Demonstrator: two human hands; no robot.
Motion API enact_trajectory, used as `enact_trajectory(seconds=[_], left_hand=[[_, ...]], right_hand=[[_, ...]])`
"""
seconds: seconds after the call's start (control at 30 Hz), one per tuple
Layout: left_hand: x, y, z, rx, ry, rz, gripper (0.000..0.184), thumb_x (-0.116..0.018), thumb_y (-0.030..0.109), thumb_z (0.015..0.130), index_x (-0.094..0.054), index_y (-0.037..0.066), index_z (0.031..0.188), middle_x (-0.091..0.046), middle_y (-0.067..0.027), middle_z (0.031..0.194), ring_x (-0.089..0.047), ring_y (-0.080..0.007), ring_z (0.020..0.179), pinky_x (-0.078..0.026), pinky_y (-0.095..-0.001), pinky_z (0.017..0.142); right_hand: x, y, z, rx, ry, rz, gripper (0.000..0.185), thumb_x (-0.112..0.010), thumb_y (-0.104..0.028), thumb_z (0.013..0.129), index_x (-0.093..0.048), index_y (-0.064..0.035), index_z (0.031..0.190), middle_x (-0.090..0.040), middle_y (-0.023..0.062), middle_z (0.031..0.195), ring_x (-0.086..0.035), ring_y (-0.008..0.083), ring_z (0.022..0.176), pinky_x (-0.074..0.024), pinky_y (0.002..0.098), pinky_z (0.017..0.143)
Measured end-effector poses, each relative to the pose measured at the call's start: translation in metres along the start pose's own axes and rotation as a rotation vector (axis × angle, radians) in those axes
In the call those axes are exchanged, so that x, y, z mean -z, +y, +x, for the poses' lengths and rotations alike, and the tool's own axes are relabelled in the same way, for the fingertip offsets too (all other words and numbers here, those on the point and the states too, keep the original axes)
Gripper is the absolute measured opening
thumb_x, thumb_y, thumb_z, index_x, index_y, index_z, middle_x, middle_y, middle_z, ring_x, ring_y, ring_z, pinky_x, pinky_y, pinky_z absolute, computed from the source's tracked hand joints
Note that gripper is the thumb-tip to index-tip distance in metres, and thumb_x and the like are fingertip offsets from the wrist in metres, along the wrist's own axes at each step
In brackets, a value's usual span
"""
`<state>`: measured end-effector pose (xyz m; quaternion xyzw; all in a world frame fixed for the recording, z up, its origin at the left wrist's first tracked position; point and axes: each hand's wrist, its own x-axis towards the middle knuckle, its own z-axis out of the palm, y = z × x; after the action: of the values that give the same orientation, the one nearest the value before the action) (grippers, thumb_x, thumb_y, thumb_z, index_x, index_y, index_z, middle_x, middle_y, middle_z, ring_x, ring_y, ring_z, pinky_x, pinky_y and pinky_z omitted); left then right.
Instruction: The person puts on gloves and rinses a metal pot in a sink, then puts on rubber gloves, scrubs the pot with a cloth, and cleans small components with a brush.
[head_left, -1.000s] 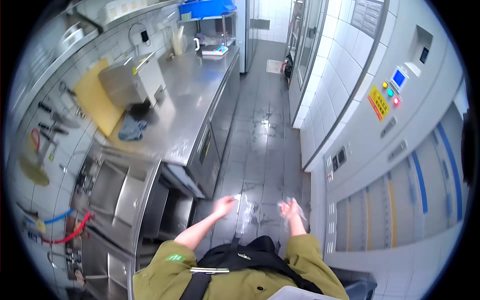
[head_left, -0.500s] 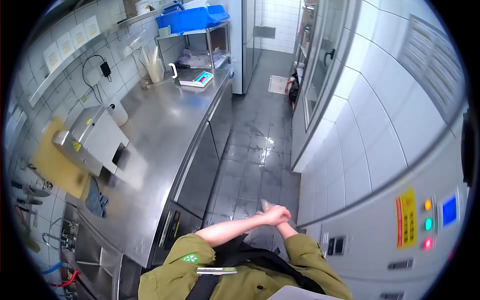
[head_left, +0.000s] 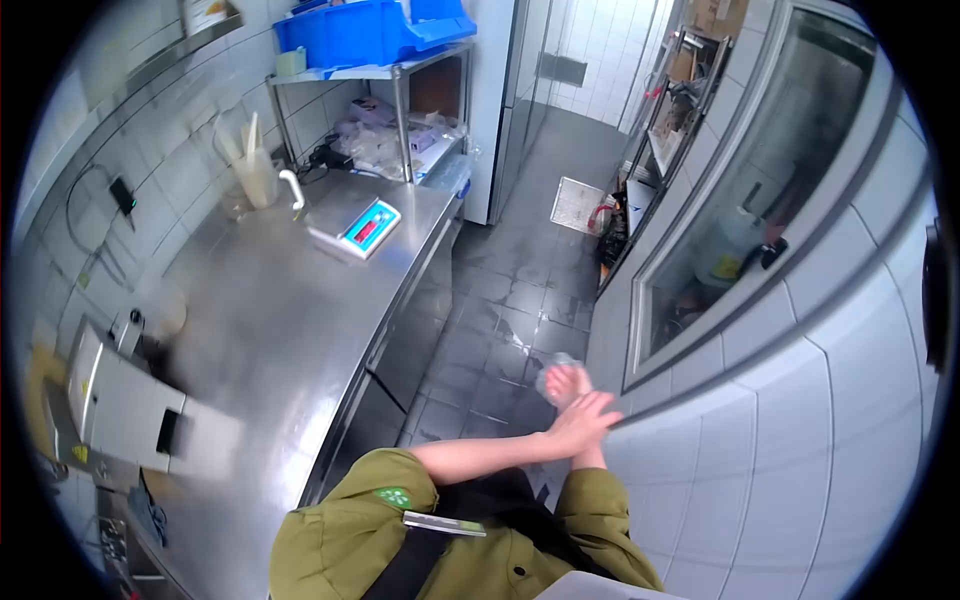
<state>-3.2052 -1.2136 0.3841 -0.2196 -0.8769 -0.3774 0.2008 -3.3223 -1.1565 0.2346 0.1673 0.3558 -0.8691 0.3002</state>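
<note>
My left hand (head_left: 583, 424) lies across my right wrist, its fingers bent over the wrist. My right hand (head_left: 568, 386) points forward beyond it, over the floor. Thin, crinkled clear plastic (head_left: 546, 382), which looks like a disposable glove, surrounds the right fingers. The plastic and blur hide how far those fingers bend, and I cannot tell whether it is worn or held. Both forearms come out of olive sleeves (head_left: 345, 497).
A steel counter (head_left: 290, 300) runs along the left, bearing a digital scale (head_left: 368, 230), a jug of utensils (head_left: 254, 178) and a boxy metal machine (head_left: 130, 410). Blue bins (head_left: 360, 38) top a rack. A framed window (head_left: 760, 190) and white tiled wall (head_left: 720, 480) flank the right. The grey floor looks wet.
The view has moved forward along the aisle, and the control panel at right has left it. My left hand now rests over the right wrist, and more of the plastic shows around the right fingers.
</note>
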Motion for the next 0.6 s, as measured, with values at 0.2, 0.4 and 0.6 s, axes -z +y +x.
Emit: enact_trajectory(seconds=[0.2, 0.4, 0.6], left_hand=[[-0.043, -0.156, 0.121, 0.201, -0.069, 0.072, 0.025, -0.060, 0.012, 0.073, -0.059, 0.009, 0.098, -0.053, -0.0095, 0.094, -0.053, -0.0292, 0.097, -0.051, -0.0407, 0.067], [0.010, -0.287, 0.286, 0.139, 0.257, 0.016, 0.013, -0.059, 0.008, 0.078, -0.063, 0.004, 0.090, -0.060, -0.0116, 0.082, -0.060, -0.0269, 0.078, -0.050, -0.0357, 0.063], [0.105, -0.393, 0.364, 0.567, 0.561, -0.279, 0.014, -0.054, 0.008, 0.087, -0.061, 0.000, 0.096, -0.062, -0.0104, 0.081, -0.059, -0.0148, 0.067, -0.047, -0.0285, 0.061]], right_hand=[[0.019, -0.099, 0.160, 0.213, -0.022, 0.695, 0.049, -0.053, -0.035, 0.086, -0.041, 0.0040, 0.113, -0.045, 0.0243, 0.126, -0.049, 0.0343, 0.113, -0.0427, 0.0451, 0.096], [-0.128, -0.204, 0.358, 0.492, 0.003, -0.132, 0.046, -0.049, -0.033, 0.089, -0.047, 0.0018, 0.119, -0.047, 0.0157, 0.128, -0.042, 0.0252, 0.122, -0.0283, 0.0398, 0.106], [-0.354, -0.225, 0.471, 0.383, -0.595, -0.438, 0.044, -0.045, -0.036, 0.095, -0.054, 0.0026, 0.115, -0.060, 0.0126, 0.111, -0.060, 0.0193, 0.099, -0.0429, 0.0292, 0.090]])
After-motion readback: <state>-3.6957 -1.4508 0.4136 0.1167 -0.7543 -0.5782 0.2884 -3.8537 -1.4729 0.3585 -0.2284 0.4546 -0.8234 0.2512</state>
